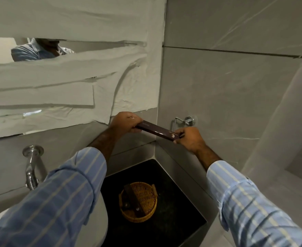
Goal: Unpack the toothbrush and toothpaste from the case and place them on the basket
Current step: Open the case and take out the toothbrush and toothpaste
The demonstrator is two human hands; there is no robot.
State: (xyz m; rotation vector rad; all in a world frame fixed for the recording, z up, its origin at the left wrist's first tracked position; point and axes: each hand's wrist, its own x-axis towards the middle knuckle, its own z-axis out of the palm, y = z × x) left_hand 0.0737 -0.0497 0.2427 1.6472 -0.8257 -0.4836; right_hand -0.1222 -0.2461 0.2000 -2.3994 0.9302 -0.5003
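A long, slim dark brown case [158,130] with a small gold logo is held up in front of the wall corner, slanting down to the right. My left hand [124,123] grips its left end and my right hand [191,138] pinches its right end. Far below, a round wicker basket [147,213] stands on the black counter [173,229]. Dark brown boxes [133,200] lie inside the basket, leaning on its left side. No toothbrush or toothpaste shows outside the case.
A chrome tap [31,166] sticks out of the wall at the left, above a white basin mostly hidden by my left sleeve. A chrome holder [185,121] is fixed to the right wall behind the case. Paper covers most of the mirror [66,82].
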